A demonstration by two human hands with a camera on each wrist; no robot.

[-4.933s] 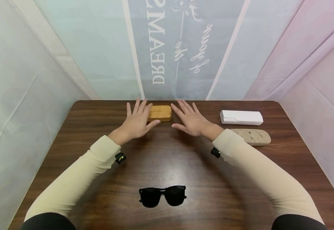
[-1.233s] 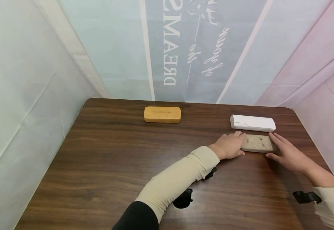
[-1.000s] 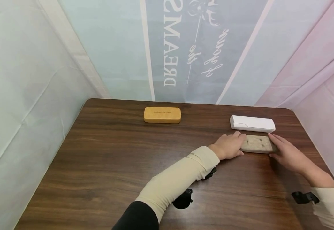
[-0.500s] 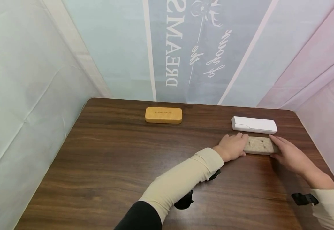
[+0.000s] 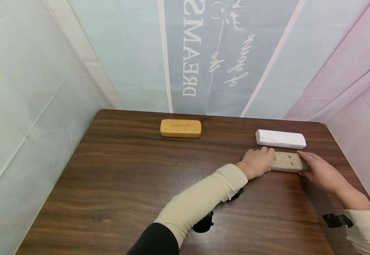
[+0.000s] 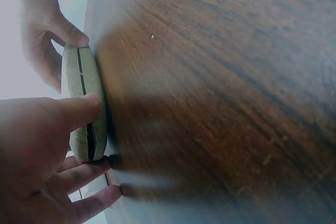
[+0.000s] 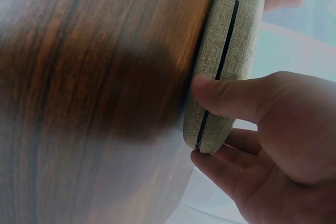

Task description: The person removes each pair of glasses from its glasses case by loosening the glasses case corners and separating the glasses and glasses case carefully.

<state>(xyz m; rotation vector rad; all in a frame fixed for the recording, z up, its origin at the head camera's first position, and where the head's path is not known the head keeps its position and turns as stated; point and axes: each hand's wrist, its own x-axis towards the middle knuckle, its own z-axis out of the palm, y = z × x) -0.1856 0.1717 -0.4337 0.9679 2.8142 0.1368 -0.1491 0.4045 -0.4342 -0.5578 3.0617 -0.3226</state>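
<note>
A beige fabric glasses case [image 5: 286, 161] lies on the right side of the table, between both hands. My left hand [image 5: 255, 163] grips its left end. In the left wrist view that thumb presses the front of the case [image 6: 73, 80], with fingers behind and at the end. The dark seam looks wider near this end. My right hand [image 5: 323, 174] holds the other end. In the right wrist view, its thumb lies over the seam of the case [image 7: 223, 40] and its fingers curl round the back. Black sunglasses [image 5: 204, 224] are partly hidden by the left forearm.
Behind the beige case lies a white glasses case [image 5: 280, 138]. A yellow glasses case [image 5: 180, 128] sits near the far edge of the brown wooden table [image 5: 115, 184]. Fabric curtains [image 5: 134, 53] stand along the back and sides.
Both hands have gone from beside the yellow case to the beige case on the right and taken hold of its ends. Over the last second they have hardly moved. The view has shifted slightly.
</note>
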